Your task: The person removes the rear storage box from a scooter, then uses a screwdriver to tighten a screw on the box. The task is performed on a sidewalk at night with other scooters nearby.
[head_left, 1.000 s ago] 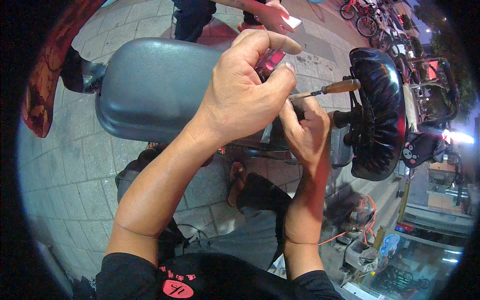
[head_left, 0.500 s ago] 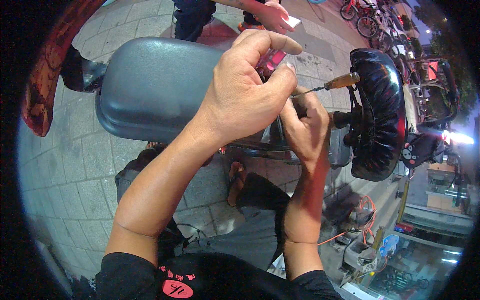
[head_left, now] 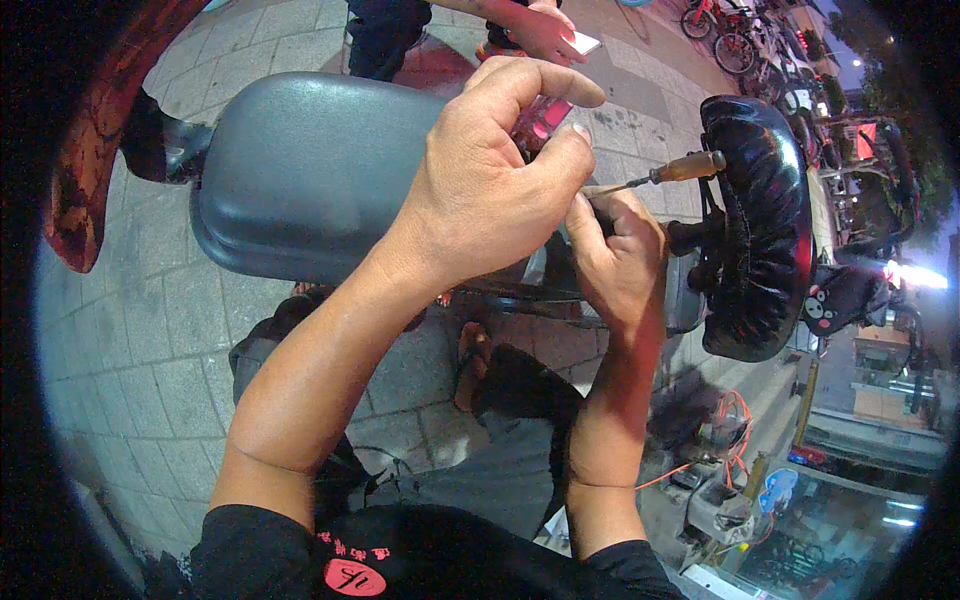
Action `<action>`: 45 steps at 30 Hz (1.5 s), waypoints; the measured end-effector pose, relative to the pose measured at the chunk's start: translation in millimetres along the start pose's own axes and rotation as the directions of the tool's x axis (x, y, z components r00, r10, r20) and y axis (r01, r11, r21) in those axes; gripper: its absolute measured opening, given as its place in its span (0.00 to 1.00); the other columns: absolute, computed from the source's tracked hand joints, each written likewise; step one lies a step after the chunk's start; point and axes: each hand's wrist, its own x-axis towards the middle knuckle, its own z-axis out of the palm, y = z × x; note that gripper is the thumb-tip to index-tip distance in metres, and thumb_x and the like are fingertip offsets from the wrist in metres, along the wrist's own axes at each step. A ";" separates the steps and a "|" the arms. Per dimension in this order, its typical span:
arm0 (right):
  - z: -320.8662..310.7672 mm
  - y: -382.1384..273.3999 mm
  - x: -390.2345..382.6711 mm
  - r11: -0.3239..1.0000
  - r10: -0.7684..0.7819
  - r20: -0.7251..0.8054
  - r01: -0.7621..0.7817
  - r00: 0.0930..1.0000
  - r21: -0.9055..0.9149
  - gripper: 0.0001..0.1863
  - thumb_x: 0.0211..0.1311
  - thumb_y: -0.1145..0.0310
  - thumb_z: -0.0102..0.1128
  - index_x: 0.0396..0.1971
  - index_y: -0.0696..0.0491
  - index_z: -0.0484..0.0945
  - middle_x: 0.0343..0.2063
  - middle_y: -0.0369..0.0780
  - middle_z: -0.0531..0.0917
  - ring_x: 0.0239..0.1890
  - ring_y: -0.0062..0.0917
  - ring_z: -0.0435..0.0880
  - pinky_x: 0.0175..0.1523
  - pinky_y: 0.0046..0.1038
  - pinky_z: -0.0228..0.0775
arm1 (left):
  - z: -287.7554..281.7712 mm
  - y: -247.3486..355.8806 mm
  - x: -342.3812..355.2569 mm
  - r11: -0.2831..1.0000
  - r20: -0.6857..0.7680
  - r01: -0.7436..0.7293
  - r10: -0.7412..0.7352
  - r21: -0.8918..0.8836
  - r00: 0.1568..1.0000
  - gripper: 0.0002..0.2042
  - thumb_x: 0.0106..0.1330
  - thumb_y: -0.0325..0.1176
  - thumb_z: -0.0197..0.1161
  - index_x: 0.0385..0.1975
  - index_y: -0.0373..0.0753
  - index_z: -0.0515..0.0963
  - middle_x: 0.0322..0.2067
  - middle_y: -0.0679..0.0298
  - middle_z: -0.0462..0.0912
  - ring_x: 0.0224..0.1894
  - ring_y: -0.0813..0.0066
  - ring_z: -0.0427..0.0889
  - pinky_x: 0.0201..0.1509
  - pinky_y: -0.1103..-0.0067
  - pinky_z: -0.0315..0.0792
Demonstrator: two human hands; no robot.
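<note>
Pale paving slabs (head_left: 170, 310) spread underfoot out here, with parked bicycles (head_left: 735, 45) off at the upper right under a dim blue sky and a bright white light (head_left: 920, 274) glaring below them. Across the middle lies a long, dark padded seat (head_left: 310, 170), smooth and rounded at its left end, and to the right stands a saddle (head_left: 755, 230) in a shiny, gathered black cover. The person's left hand (head_left: 490, 170) reaches over the right part of the padded seat, its fingers curled around a see-through red-pink piece (head_left: 545, 118) that shows between forefinger and thumb. Just below and to the right, the right hand (head_left: 620, 255) is bent inward, thumb up close by the left one. A thin tool with a wooden handle (head_left: 690, 167) sticks out past the right hand's fingers, its handle pointing right and overlapping the saddle's edge as I see it; the shaft's other end is hidden among the fingers, and I cannot tell whether the right hand is gripping it. Beyond the seat, another person's hands (head_left: 545, 30) hold a lit phone (head_left: 583, 42). Down at the lower right, an orange cord (head_left: 740, 420) lies looped near a grey container (head_left: 722, 510).
</note>
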 end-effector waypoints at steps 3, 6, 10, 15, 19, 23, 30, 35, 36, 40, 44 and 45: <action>2.0 3.0 -0.1 0.999 -0.034 -0.016 0.034 0.999 -0.023 0.09 0.71 0.68 0.72 0.35 0.59 0.84 0.31 0.51 0.87 0.35 0.49 0.88 0.41 0.42 0.78 | -0.1 -0.7 0.4 1.000 -0.001 -0.013 0.013 0.012 1.000 0.13 0.74 0.25 0.65 0.56 0.34 0.83 0.49 0.67 0.86 0.50 0.84 0.82 0.54 0.82 0.77; 3.0 4.0 -0.3 0.997 -0.067 -0.028 0.067 0.997 -0.029 0.10 0.71 0.69 0.72 0.33 0.60 0.82 0.31 0.51 0.86 0.34 0.49 0.87 0.40 0.43 0.77 | 0.5 -0.1 0.2 1.000 0.005 0.006 -0.006 -0.005 1.000 0.12 0.74 0.25 0.65 0.56 0.35 0.83 0.48 0.68 0.86 0.49 0.84 0.82 0.54 0.83 0.77; 7.4 5.9 0.2 0.995 -0.100 -0.049 0.099 0.994 -0.026 0.12 0.71 0.69 0.71 0.31 0.59 0.79 0.28 0.52 0.84 0.31 0.50 0.85 0.37 0.44 0.74 | -0.1 2.2 -0.3 1.000 0.003 0.014 -0.015 0.006 1.000 0.12 0.74 0.25 0.65 0.56 0.35 0.83 0.48 0.68 0.85 0.48 0.84 0.82 0.54 0.83 0.77; 6.6 4.8 -0.7 0.997 -0.016 -0.036 0.013 0.999 -0.074 0.11 0.70 0.68 0.71 0.31 0.58 0.80 0.25 0.53 0.82 0.29 0.51 0.84 0.35 0.45 0.74 | -0.7 0.6 0.7 1.000 0.008 -0.003 0.003 0.008 1.000 0.13 0.74 0.24 0.64 0.56 0.35 0.83 0.47 0.68 0.85 0.48 0.85 0.81 0.53 0.83 0.76; 3.5 0.6 0.4 0.999 0.010 -0.036 -0.011 0.999 -0.042 0.10 0.71 0.66 0.71 0.35 0.58 0.83 0.27 0.54 0.85 0.32 0.52 0.87 0.37 0.45 0.76 | -0.9 1.4 0.1 1.000 0.017 0.009 -0.009 0.003 1.000 0.13 0.75 0.24 0.64 0.57 0.35 0.82 0.47 0.68 0.85 0.48 0.85 0.82 0.53 0.83 0.76; -0.8 -5.3 0.5 0.997 0.076 0.003 -0.076 0.997 -0.023 0.12 0.73 0.63 0.69 0.38 0.58 0.86 0.32 0.54 0.88 0.36 0.52 0.89 0.40 0.45 0.79 | -1.4 -0.7 0.2 1.000 0.019 -0.001 0.001 0.002 1.000 0.13 0.75 0.24 0.64 0.57 0.34 0.82 0.48 0.68 0.85 0.49 0.84 0.82 0.54 0.83 0.77; -4.2 -7.2 1.1 0.991 -0.040 0.055 0.046 0.998 -0.125 0.11 0.75 0.67 0.65 0.36 0.60 0.84 0.33 0.54 0.87 0.38 0.54 0.88 0.44 0.46 0.78 | -0.1 0.4 0.6 1.000 0.016 -0.001 0.000 0.019 1.000 0.12 0.75 0.25 0.64 0.56 0.34 0.82 0.48 0.68 0.85 0.48 0.84 0.82 0.53 0.83 0.77; -6.1 -13.3 4.1 0.990 -0.056 0.091 0.067 0.994 -0.124 0.10 0.75 0.70 0.64 0.34 0.61 0.83 0.32 0.54 0.85 0.36 0.53 0.87 0.42 0.46 0.78 | 1.7 -0.6 0.3 0.998 -0.019 0.016 -0.017 -0.065 1.000 0.12 0.72 0.26 0.65 0.54 0.34 0.83 0.47 0.65 0.85 0.47 0.80 0.82 0.53 0.81 0.77; -5.6 -14.8 4.4 0.990 -0.053 0.105 0.066 0.993 -0.124 0.10 0.74 0.70 0.64 0.34 0.62 0.83 0.32 0.54 0.85 0.36 0.53 0.87 0.42 0.45 0.78 | 3.7 -0.2 -0.2 0.994 -0.046 0.029 -0.034 -0.109 0.998 0.13 0.69 0.28 0.65 0.51 0.34 0.85 0.47 0.61 0.84 0.47 0.75 0.82 0.54 0.77 0.77; -1.5 -15.4 4.3 0.988 -0.078 0.070 0.086 0.994 -0.128 0.10 0.74 0.69 0.65 0.34 0.62 0.83 0.32 0.54 0.85 0.35 0.52 0.86 0.40 0.44 0.77 | 2.8 2.6 -0.2 0.994 -0.060 0.054 -0.060 -0.100 0.996 0.13 0.66 0.29 0.66 0.49 0.34 0.86 0.46 0.58 0.82 0.46 0.70 0.82 0.55 0.75 0.78; -1.9 -12.4 7.2 0.990 -0.052 0.074 0.061 0.996 -0.128 0.11 0.74 0.69 0.65 0.34 0.62 0.83 0.31 0.54 0.84 0.35 0.53 0.86 0.40 0.43 0.77 | 1.2 -0.9 -0.7 0.997 -0.031 -0.074 0.074 0.013 0.997 0.12 0.74 0.26 0.65 0.54 0.36 0.83 0.46 0.70 0.84 0.46 0.85 0.79 0.52 0.83 0.74; -2.0 -14.0 7.8 0.989 -0.021 0.084 0.033 0.996 -0.143 0.11 0.74 0.69 0.65 0.35 0.62 0.83 0.31 0.54 0.84 0.35 0.53 0.86 0.41 0.44 0.77 | -1.3 -0.2 -1.3 0.998 -0.026 -0.054 0.054 0.014 0.998 0.12 0.74 0.26 0.65 0.55 0.36 0.83 0.46 0.70 0.84 0.46 0.85 0.79 0.52 0.83 0.74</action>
